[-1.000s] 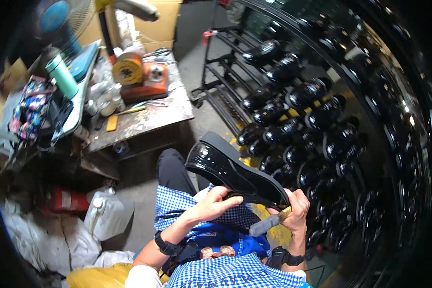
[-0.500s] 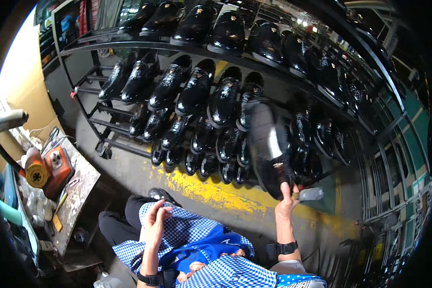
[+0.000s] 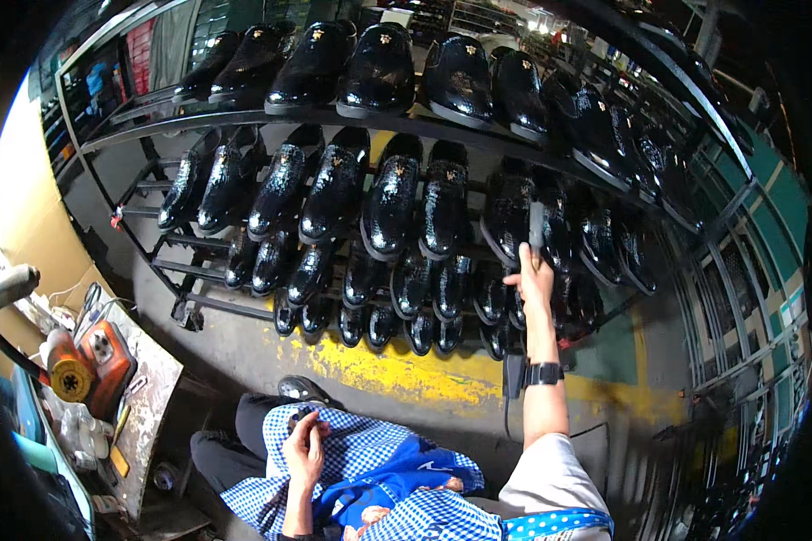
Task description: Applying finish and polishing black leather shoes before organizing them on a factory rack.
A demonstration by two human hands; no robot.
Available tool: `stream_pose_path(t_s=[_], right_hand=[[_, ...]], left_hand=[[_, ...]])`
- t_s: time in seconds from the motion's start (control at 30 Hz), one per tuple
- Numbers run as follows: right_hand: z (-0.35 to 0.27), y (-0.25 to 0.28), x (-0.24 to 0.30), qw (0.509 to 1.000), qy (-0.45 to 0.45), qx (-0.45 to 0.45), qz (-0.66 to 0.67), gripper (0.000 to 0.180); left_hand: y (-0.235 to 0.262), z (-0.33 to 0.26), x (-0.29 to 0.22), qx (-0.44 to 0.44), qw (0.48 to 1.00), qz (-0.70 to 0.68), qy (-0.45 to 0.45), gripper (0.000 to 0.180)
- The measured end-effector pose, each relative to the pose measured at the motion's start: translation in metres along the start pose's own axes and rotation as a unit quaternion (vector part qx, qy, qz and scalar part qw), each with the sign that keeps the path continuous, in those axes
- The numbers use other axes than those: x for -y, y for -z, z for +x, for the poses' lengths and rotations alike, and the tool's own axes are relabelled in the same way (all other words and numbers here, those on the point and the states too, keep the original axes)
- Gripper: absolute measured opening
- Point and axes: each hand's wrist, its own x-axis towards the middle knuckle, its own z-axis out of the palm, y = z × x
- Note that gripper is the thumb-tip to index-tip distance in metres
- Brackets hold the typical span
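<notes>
My right hand [image 3: 538,278] reaches out to the middle shelf of the rack, its fingers round a pale, semi-clear slim thing [image 3: 537,224] whose kind I cannot make out. Directly beside it stands a glossy black loafer [image 3: 507,215], toe toward me; whether my fingertips touch its toe I cannot tell. Over my lap, above a blue checked apron [image 3: 361,437], my left hand [image 3: 305,448] is closed with fingertips together. A small dark spot shows at these fingertips, too small to name.
A black metal rack [image 3: 244,123] carries rows of shiny black loafers [image 3: 377,72]. On the left, a worn table [image 3: 158,383] bears an orange tool [image 3: 108,352] and a yellow-ended cylinder [image 3: 69,379]. Metal frames [image 3: 722,334] stand at right. Yellow paint [image 3: 370,365] marks the floor.
The loafer my right hand held has left it; a loafer now stands on the middle shelf by that hand, which has moved forward. My left hand has lowered and its fingers have drawn together.
</notes>
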Motion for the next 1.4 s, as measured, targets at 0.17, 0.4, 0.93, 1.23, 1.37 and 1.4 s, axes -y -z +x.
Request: stream_pose_path(t_s=[0.17,0.4,0.93,1.23,1.37,1.4], right_hand=[[0.001,0.027,-0.024,0.952,0.116,-0.272,0.078,0.050],[0.037,0.057,-0.021,0.979,-0.049,-0.039,0.195,0.053],[-0.088,0.076,-0.109,0.780,-0.064,0.146,0.605,0.055],[-0.132,-0.001,-0.105,0.695,-0.119,0.407,0.581,0.044],[-0.156,-0.018,-0.075,0.815,-0.018,0.481,0.323,0.074],[-0.155,-0.022,-0.066,0.784,-0.045,0.558,0.268,0.077]], left_hand=[[0.001,-0.002,0.001,-0.010,1.000,0.001,0.001,0.023],[-0.001,-0.001,-0.003,0.000,0.999,0.046,-0.025,0.023],[-0.001,-0.003,-0.005,0.006,1.000,0.018,-0.009,0.022],[0.040,0.007,-0.046,-0.059,0.938,-0.274,0.204,0.039],[0.077,0.010,-0.079,0.030,0.874,-0.434,0.216,0.068],[0.086,0.011,-0.084,0.073,0.835,-0.504,0.207,0.068]])
